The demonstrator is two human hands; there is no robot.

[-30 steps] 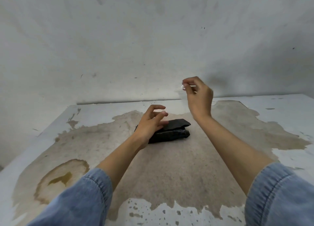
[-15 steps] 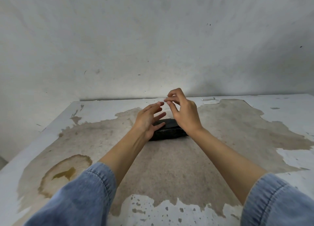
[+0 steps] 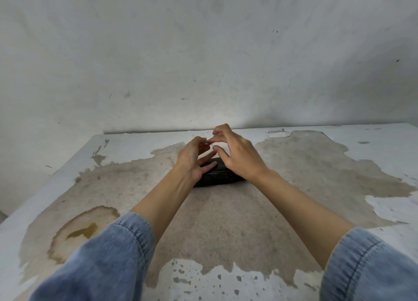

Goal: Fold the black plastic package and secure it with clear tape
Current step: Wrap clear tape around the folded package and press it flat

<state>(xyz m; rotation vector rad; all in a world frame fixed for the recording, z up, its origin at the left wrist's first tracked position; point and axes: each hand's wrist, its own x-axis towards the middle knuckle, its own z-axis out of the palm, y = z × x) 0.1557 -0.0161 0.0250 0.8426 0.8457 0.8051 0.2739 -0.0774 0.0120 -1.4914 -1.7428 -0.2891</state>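
Note:
The folded black plastic package (image 3: 218, 178) lies on the stained table (image 3: 226, 221), mostly hidden behind my hands. My left hand (image 3: 192, 159) hovers over its left end, thumb lying along the top of the package, fingers curled up. My right hand (image 3: 237, 157) is above the right end, with index finger and thumb pinched. The fingertips of both hands meet just above the package. The clear tape is too thin to make out between them.
The table's white coating has peeled, leaving a wide brown patch and a dark ring stain (image 3: 81, 230) at the near left. A grey wall (image 3: 203, 63) rises right behind the table's far edge.
My right hand, which held a small strip of clear tape up high, has come down and left to meet the left fingers. The left fingers lifted off the package; the thumb stays on it.

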